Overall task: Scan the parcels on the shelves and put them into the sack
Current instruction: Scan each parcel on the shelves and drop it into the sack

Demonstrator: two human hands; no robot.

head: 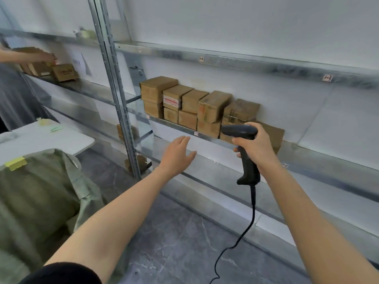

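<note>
Right hand (255, 147) grips the barcode scanner (244, 148) just in front of the stacked cardboard parcels (196, 105). Left hand (178, 153), fingers spread and holding nothing, hovers below the parcels.

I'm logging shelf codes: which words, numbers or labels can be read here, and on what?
None can be quoted; all are blurred.
Shelf-edge tag: red marks, unreadable.
Red-and-white label on a parcel: unreadable.
Print on a left-bay box: unreadable.
Paper sheet on the wall: unreadable.
Yellow note on the sack: no text visible.
</note>
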